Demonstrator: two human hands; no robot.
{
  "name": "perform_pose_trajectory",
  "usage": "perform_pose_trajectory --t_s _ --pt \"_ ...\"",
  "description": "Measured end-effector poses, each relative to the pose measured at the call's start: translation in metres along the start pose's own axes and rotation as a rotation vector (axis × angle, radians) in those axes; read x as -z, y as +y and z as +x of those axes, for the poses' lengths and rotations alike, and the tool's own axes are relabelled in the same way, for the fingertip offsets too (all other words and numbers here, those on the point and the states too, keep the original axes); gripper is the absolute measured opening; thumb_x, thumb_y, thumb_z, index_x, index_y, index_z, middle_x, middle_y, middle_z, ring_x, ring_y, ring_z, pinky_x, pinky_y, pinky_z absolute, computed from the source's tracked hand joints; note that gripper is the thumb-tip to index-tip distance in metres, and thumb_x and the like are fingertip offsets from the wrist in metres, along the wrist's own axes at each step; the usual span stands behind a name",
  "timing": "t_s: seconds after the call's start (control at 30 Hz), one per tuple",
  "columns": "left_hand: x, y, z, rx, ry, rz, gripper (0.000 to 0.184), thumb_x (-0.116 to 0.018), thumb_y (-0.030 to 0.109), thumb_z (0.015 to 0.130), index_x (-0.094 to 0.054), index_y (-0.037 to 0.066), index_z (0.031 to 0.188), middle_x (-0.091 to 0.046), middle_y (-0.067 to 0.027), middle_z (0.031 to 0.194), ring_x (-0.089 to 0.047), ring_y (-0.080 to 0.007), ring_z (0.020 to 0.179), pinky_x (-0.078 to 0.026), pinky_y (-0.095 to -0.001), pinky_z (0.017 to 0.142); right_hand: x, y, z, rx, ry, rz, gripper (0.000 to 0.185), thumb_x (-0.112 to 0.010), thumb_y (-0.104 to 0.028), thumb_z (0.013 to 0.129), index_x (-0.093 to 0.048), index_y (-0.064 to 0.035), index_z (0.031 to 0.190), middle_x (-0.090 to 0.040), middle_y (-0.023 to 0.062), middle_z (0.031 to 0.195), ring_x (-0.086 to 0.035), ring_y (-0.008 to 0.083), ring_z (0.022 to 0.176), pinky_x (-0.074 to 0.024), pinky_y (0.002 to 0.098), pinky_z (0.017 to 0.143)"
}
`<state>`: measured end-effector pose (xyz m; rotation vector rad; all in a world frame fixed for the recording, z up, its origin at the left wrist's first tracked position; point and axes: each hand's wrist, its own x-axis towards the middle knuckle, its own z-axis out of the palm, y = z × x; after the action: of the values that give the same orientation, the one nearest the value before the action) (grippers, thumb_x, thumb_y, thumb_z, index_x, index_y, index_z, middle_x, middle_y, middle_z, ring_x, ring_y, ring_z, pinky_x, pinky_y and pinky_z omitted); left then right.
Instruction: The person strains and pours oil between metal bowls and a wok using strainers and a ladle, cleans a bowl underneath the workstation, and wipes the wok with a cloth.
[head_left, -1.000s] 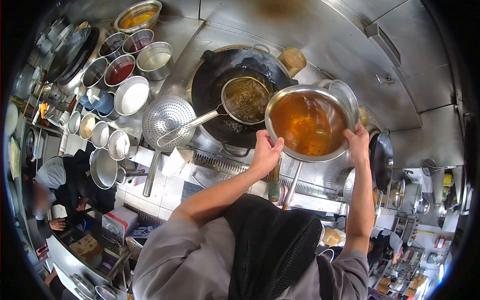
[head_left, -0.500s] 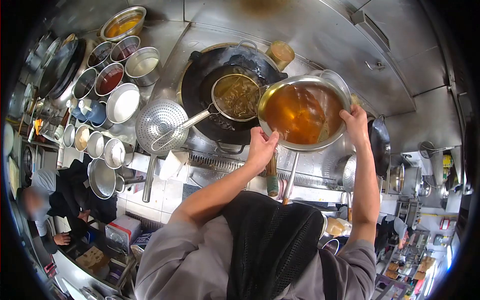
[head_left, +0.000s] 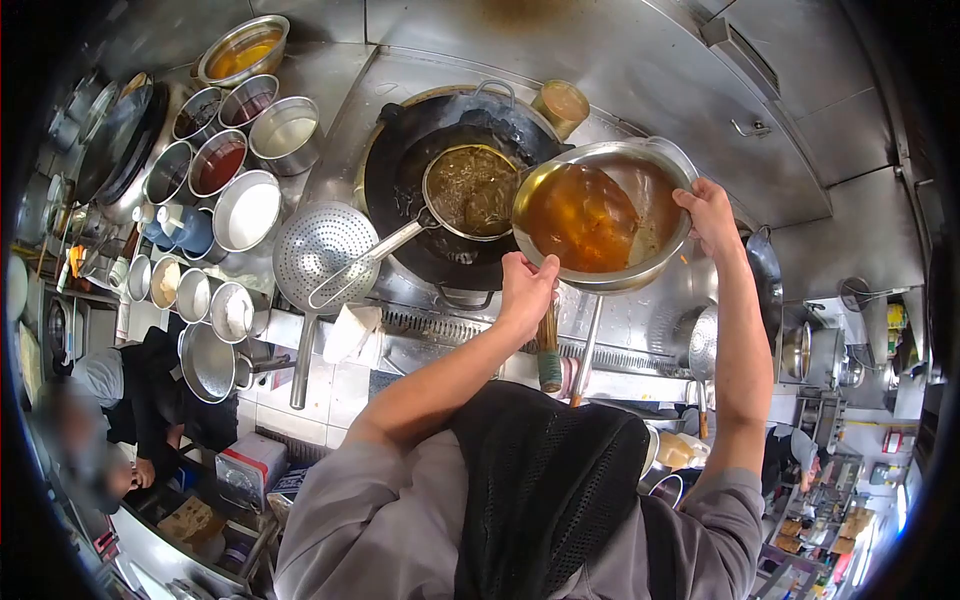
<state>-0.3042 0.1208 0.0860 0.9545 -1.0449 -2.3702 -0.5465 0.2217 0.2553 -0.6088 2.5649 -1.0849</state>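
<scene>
A large metal bowl (head_left: 612, 281) of amber-brown liquid (head_left: 585, 215) is held between my two hands, tilted to the left. My left hand (head_left: 528, 292) grips its near-left rim, fingers mostly hidden beneath. Around the right rim, my right hand (head_left: 708, 212) is closed. The bowl's left lip is over the right edge of a round strainer (head_left: 470, 192), which rests across a black wok (head_left: 395, 165). Bubbly liquid and dark bits show in the strainer. Its handle (head_left: 397, 242) lies over a perforated skimmer (head_left: 322, 255).
Left of the wok are several metal pots of sauces and powders, including a white-filled pot (head_left: 248, 212). A tin can (head_left: 562, 107) sits behind the wok. A bamboo brush (head_left: 549, 352) lies near the front. Another person (head_left: 150, 390) is at lower left.
The bowl has tipped further left, its right side raised with my right hand. Liquid has run leftward, baring more of the right inner wall. The strainer's contents look more frothy.
</scene>
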Motion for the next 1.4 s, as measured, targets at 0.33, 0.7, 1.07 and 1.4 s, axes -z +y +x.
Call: perform_pose_trajectory --t_s 0.33,0.7,1.07,1.4 --pt "0.001 0.003 0.012 0.081 0.044 -0.067 0.037 -0.068 0.016 0.092 -0.038 0.000 0.103 -0.052 -0.0079 0.082 -0.055 -0.0128 0.062 -0.047 -0.0280 0.051 -0.018 -0.035 0.020 0.006 -0.034 -0.172 0.030 -0.068 -0.016 0.089 -0.044 -0.0124 0.072 -0.041 -0.0053 0.063 -0.036 0.0067 0.052 -0.0266 0.0275 0.043" --pt "0.004 -0.001 0.032 0.144 -0.038 -0.123 0.040 -0.065 0.017 0.096 -0.033 -0.003 0.108 -0.052 -0.0107 0.087 -0.056 -0.0134 0.058 -0.047 -0.0293 0.047 -0.034 -0.065 0.046 0.064 -0.005 -0.414 0.032 -0.069 -0.015 0.090 -0.044 -0.0054 0.073 -0.041 -0.0013 0.061 -0.036 0.0091 0.050 -0.0280 0.0316 0.042" --pt "0.006 0.003 0.039 0.160 -0.027 -0.089 0.022 -0.065 0.020 0.096 -0.057 0.004 0.083 -0.056 -0.0023 0.074 -0.056 -0.0106 0.056 -0.044 -0.0256 0.047 -0.047 -0.100 0.051 0.081 0.002 -0.585 0.033 -0.068 -0.017 0.082 -0.062 0.0080 0.103 -0.068 0.0231 0.088 -0.067 0.0307 0.074 -0.0527 0.0429 0.067" --pt "0.013 0.011 0.047 0.162 -0.106 -0.153 0.029 -0.065 0.018 0.097 -0.042 0.000 0.099 -0.055 -0.0078 0.082 -0.055 -0.0131 0.056 -0.043 -0.0284 0.046 -0.060 -0.126 0.056 0.206 0.020 -0.738 0.044 -0.065 -0.018 0.081 -0.064 0.0077 0.117 -0.067 0.0292 0.113 -0.064 0.0413 0.110 -0.0505 0.0432 0.096"
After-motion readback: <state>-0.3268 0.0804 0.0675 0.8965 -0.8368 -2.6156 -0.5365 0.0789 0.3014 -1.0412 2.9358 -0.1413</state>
